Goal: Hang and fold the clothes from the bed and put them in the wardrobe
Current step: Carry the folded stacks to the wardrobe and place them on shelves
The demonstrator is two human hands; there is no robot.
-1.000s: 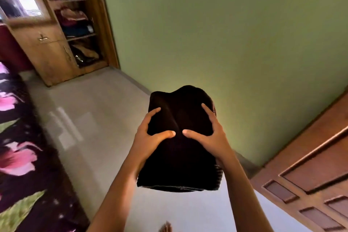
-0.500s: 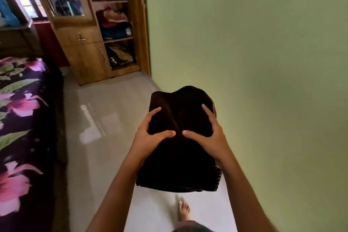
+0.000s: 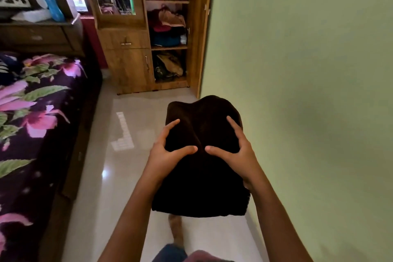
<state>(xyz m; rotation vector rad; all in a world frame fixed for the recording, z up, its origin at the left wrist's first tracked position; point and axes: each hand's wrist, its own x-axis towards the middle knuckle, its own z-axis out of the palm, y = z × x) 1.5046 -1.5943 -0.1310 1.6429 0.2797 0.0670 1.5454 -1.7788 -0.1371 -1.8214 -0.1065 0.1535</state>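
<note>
Clothing (image 3: 202,176), black and folded, is held low at 6 o'clock, clasped from either side by the left hand (image 3: 168,153) and right hand (image 3: 234,153), thumbs pressed on top. It should be carried level and slid flat into the wardrobe (image 3: 127,66) at 11 o'clock.

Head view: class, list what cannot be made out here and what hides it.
1. Head view: the remaining fingers of the left hand and right hand, hidden under the dark folded garment.
2. The wardrobe top, cut off by the upper edge.
3. Its shelved clothes, too small to identify.
</note>
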